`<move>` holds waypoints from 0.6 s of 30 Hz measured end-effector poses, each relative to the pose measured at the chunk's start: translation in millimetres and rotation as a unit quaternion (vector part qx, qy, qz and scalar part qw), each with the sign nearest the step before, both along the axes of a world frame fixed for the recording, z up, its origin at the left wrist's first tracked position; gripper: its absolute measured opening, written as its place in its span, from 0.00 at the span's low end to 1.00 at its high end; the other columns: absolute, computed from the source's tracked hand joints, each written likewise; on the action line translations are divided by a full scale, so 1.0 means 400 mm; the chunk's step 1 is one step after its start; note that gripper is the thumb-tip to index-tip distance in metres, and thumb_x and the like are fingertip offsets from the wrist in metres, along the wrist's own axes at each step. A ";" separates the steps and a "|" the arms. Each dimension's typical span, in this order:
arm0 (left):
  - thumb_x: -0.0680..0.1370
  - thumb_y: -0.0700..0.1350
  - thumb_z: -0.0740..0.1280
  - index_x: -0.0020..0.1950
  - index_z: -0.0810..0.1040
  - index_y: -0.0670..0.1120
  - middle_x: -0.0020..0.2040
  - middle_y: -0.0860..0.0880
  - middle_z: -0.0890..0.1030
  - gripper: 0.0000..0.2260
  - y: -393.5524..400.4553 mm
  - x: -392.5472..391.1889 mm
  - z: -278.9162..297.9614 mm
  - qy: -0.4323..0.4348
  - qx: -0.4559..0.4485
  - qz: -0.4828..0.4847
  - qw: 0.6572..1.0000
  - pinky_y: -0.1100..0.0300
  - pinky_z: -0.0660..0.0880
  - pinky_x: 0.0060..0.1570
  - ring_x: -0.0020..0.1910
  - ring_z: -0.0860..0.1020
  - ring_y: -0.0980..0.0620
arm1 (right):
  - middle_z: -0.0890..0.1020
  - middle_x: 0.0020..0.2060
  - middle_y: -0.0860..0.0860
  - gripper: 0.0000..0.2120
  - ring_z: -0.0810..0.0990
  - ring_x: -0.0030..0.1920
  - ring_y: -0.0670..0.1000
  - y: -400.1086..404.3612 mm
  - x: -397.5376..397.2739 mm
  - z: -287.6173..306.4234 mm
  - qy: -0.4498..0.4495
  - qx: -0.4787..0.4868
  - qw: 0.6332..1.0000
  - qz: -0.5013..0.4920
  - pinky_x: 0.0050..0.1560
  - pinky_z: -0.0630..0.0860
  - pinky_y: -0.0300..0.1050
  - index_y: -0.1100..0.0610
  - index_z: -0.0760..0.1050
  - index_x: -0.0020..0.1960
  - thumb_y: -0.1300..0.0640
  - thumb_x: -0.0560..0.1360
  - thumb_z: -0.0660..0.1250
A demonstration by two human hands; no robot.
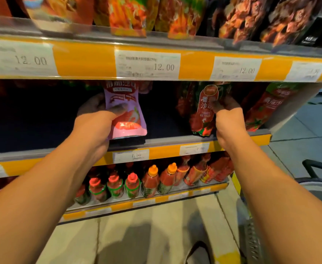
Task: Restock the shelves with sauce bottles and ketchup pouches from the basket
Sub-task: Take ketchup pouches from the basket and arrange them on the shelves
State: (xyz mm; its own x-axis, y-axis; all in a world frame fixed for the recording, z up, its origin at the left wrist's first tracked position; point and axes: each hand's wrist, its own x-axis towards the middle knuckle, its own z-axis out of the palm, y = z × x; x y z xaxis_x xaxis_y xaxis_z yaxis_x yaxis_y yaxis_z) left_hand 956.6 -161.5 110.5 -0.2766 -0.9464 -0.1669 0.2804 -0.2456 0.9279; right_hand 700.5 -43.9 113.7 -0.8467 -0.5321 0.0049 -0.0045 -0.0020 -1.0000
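Note:
My left hand (pixel 97 119) grips a pink ketchup pouch (pixel 126 111) and holds it upright over the front of the middle shelf (pixel 164 142). My right hand (pixel 226 115) is closed around the side of a red tomato ketchup pouch (pixel 205 111) that stands at the shelf's right part. More red pouches (pixel 266 105) lean at the far right of this shelf. The shelf's left stretch is dark. The basket (pixel 320 180) shows only as a dark handle and rim at the right edge.
Sauce bottles (pixel 152 180) with red and orange caps line the lower shelf. Snack-like pouches (pixel 129 16) fill the top shelf, whose yellow price strip (pixel 194 63) hangs just above my hands. Tiled floor and my shoe lie below.

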 end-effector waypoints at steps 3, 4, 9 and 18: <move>0.71 0.33 0.78 0.65 0.81 0.46 0.55 0.48 0.87 0.24 -0.031 -0.009 -0.017 -0.041 -0.050 -0.012 0.998 0.47 0.83 0.53 0.54 0.86 0.46 | 0.84 0.60 0.50 0.18 0.83 0.58 0.50 0.001 -0.010 -0.006 0.014 0.004 1.000 -0.001 0.55 0.82 0.48 0.54 0.76 0.70 0.54 0.81 0.71; 0.70 0.34 0.79 0.66 0.81 0.47 0.56 0.49 0.87 0.25 -0.037 -0.012 -0.020 -0.055 -0.065 -0.018 0.996 0.47 0.82 0.55 0.54 0.86 0.47 | 0.84 0.58 0.49 0.18 0.84 0.55 0.49 0.001 -0.017 -0.006 0.025 0.009 1.000 0.005 0.51 0.82 0.45 0.55 0.76 0.69 0.57 0.80 0.71; 0.71 0.34 0.78 0.66 0.81 0.48 0.56 0.52 0.87 0.25 -0.033 -0.022 -0.038 -0.083 -0.107 -0.041 0.990 0.50 0.83 0.54 0.54 0.86 0.53 | 0.84 0.49 0.46 0.18 0.83 0.47 0.48 0.030 -0.019 -0.010 0.158 0.122 0.978 0.054 0.48 0.82 0.51 0.52 0.76 0.62 0.63 0.75 0.75; 0.74 0.32 0.75 0.67 0.80 0.48 0.58 0.52 0.87 0.24 -0.018 0.001 -0.046 -0.092 -0.116 -0.069 0.986 0.50 0.81 0.59 0.57 0.85 0.53 | 0.84 0.49 0.55 0.21 0.82 0.50 0.60 0.069 -0.029 -0.019 0.263 0.216 0.936 0.084 0.51 0.81 0.58 0.54 0.75 0.63 0.54 0.74 0.78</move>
